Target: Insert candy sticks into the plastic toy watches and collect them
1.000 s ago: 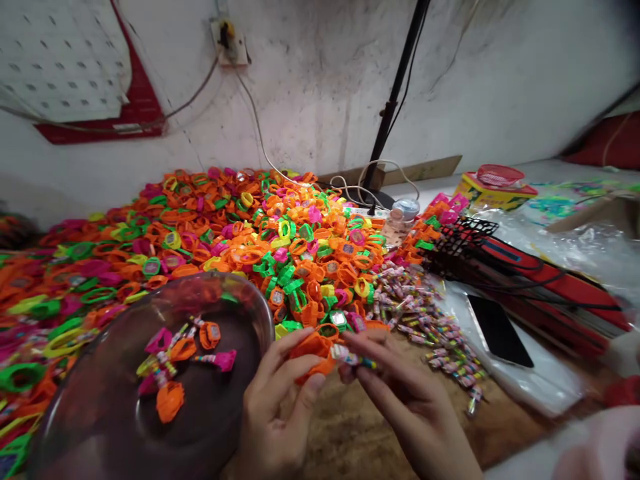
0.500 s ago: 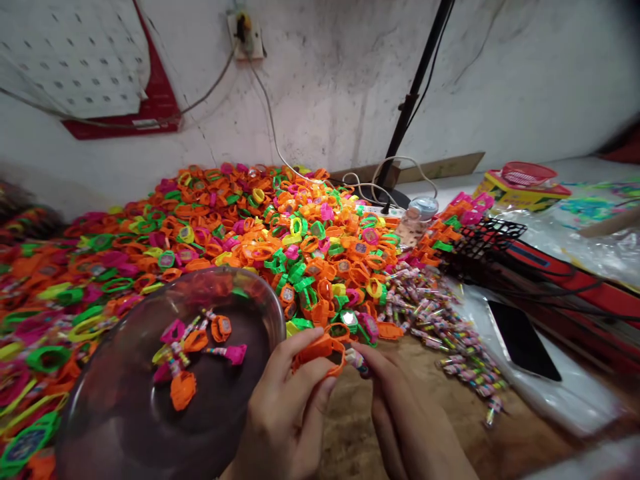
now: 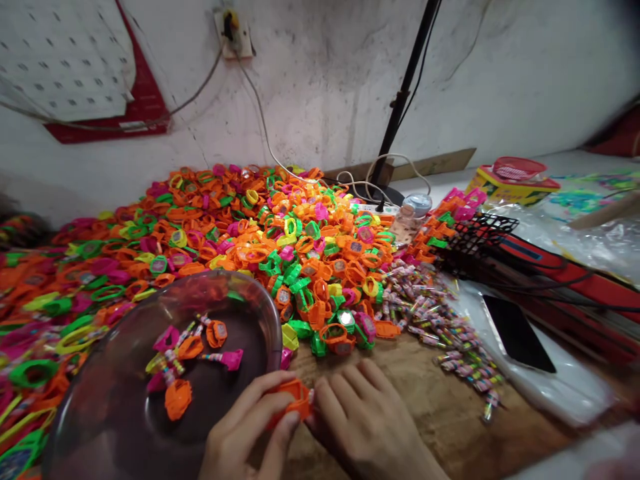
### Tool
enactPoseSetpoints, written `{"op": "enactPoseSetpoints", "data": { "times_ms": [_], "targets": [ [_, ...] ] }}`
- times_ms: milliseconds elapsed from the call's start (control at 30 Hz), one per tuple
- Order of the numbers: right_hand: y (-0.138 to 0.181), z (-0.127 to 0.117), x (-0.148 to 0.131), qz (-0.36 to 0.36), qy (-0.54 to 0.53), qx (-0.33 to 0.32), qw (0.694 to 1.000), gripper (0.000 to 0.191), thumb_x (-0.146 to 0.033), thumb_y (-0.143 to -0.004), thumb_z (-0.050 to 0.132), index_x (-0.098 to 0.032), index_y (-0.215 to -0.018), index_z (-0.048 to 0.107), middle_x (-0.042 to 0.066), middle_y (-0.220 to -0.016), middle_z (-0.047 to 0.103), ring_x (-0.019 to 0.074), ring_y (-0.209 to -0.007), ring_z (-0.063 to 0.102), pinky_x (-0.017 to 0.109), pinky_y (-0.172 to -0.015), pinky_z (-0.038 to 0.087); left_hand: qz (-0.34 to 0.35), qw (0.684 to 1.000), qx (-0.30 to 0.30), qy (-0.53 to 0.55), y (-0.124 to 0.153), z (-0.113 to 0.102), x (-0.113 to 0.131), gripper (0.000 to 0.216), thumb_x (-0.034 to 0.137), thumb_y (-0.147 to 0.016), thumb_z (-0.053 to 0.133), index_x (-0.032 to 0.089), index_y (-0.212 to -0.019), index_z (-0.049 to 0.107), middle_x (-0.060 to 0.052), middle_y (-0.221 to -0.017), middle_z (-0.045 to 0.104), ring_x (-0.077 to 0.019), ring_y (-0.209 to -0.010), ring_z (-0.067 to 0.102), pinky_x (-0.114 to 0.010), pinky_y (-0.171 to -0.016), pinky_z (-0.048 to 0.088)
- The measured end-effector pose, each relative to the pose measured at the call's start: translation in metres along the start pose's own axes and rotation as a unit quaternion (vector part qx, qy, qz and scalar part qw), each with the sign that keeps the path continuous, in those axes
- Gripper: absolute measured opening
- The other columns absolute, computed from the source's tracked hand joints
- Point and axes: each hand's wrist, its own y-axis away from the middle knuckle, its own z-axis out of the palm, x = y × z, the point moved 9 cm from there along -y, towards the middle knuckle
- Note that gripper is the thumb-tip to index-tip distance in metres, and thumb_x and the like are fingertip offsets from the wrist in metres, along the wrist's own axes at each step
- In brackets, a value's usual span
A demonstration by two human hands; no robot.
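Observation:
My left hand (image 3: 243,427) is closed around an orange plastic toy watch (image 3: 299,399), gripping its band between thumb and fingers. Against the band's right side, my right hand (image 3: 363,417) has its fingers curled, back of the hand upward. A small pale end of a wrapped candy roll (image 3: 311,396) shows between its fingers and the watch; the rest is hidden. To the left stands a dark see-through plastic bowl (image 3: 274,320) holding several toy watches with candy rolls attached. Behind the hands rises a large heap of bright toy watches (image 3: 200,220).
Loose wrapped candy rolls (image 3: 430,303) lie in a pile on the wooden tabletop (image 3: 430,400). On the right a phone (image 3: 519,333) rests on clear plastic bags, near a red machine (image 3: 545,263) with cables. A black pole (image 3: 407,87) and a power strip stand behind.
Both hands have moved down and left with the watch, closer to me. My right hand has turned palm down, covering most of the candy roll. The view has shifted slightly.

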Motion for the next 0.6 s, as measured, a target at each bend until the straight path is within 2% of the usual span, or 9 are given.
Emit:
{"op": "enactPoseSetpoints", "data": {
  "times_ms": [133,233,267,333,400,433,500,567,600],
  "targets": [
    [0.002,0.021,-0.023,-0.035,-0.055,0.026,0.998,0.035,-0.016,-0.096,0.038,-0.019,-0.064,0.050,0.000,-0.056,0.048,0.0168,-0.054,0.040,0.034,-0.058,0.024,0.003,0.999,-0.017,-0.035,0.010,-0.009,-0.011,0.013,0.028,-0.084,0.059,0.028,-0.086,0.073,-0.002,-0.096,0.076,-0.0174,-0.077,0.074,-0.017,-0.066,0.059],
    [0.000,0.027,-0.025,-0.001,-0.091,0.049,0.995,0.035,-0.023,-0.098,0.040,-0.019,-0.064,0.050,-0.001,-0.057,0.049,0.0162,-0.057,0.043,0.033,-0.061,0.027,0.020,0.996,-0.014,-0.084,0.013,-0.017,-0.018,0.013,0.031,-0.086,0.058,0.029,-0.086,0.071,0.000,-0.095,0.075,-0.0154,-0.077,0.073,-0.016,-0.066,0.058],
    [0.000,0.030,-0.019,0.024,-0.097,0.042,0.994,0.032,-0.028,-0.098,0.043,-0.019,-0.070,0.054,0.000,-0.062,0.053,0.0166,-0.061,0.046,0.033,-0.064,0.031,0.020,0.994,-0.002,-0.110,0.013,-0.022,-0.021,0.014,0.032,-0.087,0.057,0.029,-0.087,0.070,0.000,-0.096,0.075,-0.0157,-0.079,0.073,-0.018,-0.069,0.058],
    [0.006,0.037,0.007,0.091,-0.070,0.005,0.993,0.027,-0.042,-0.095,0.049,-0.018,-0.097,0.061,0.004,-0.077,0.062,0.0198,-0.074,0.053,0.036,-0.074,0.036,0.002,0.981,0.060,-0.185,0.012,-0.037,-0.028,0.019,0.034,-0.089,0.053,0.028,-0.096,0.069,-0.003,-0.101,0.073,-0.0200,-0.091,0.071,-0.028,-0.084,0.057],
    [0.027,0.047,0.051,0.183,0.014,-0.052,0.982,0.045,-0.045,-0.092,0.052,-0.016,-0.126,0.053,0.011,-0.096,0.065,0.0249,-0.086,0.056,0.039,-0.079,0.040,-0.029,0.952,0.149,-0.267,0.012,-0.050,-0.032,0.027,0.034,-0.089,0.053,0.023,-0.112,0.065,-0.010,-0.120,0.066,-0.0292,-0.116,0.060,-0.047,-0.105,0.043],
    [0.042,0.050,0.078,0.236,0.074,-0.070,0.966,0.043,-0.039,-0.092,0.051,-0.015,-0.128,0.052,0.013,-0.100,0.065,0.0268,-0.089,0.056,0.040,-0.078,0.041,-0.038,0.939,0.178,-0.293,0.011,-0.049,-0.031,0.033,0.033,-0.088,0.056,0.021,-0.118,0.061,-0.013,-0.129,0.061,-0.0336,-0.127,0.050,-0.055,-0.111,0.033],
    [0.082,0.064,0.130,0.330,0.150,-0.146,0.920,0.033,-0.019,-0.092,0.047,-0.013,-0.122,0.057,0.016,-0.105,0.064,0.0267,-0.088,0.057,0.039,-0.077,0.042,-0.027,0.941,0.171,-0.292,0.004,-0.021,-0.028,0.041,0.030,-0.086,0.059,0.020,-0.126,0.057,-0.014,-0.140,0.052,-0.0372,-0.137,0.036,-0.060,-0.113,0.025],
    [0.118,0.081,0.166,0.372,0.160,-0.200,0.892,0.035,-0.009,-0.089,0.043,-0.009,-0.119,0.060,0.018,-0.110,0.063,0.0271,-0.089,0.057,0.038,-0.077,0.043,0.010,0.968,0.104,-0.229,-0.007,0.032,-0.025,0.038,0.020,-0.089,0.052,0.022,-0.126,0.056,-0.011,-0.130,0.060,-0.0322,-0.130,0.046,-0.053,-0.109,0.036],
    [0.132,0.087,0.178,0.385,0.157,-0.209,0.885,0.036,-0.006,-0.088,0.042,-0.007,-0.118,0.060,0.019,-0.111,0.062,0.0274,-0.090,0.057,0.038,-0.079,0.043,0.004,0.979,0.063,-0.192,-0.014,0.061,-0.029,0.039,0.015,-0.091,0.045,0.021,-0.128,0.054,-0.011,-0.125,0.063,-0.0282,-0.121,0.054,-0.046,-0.103,0.044]
  ]
}}
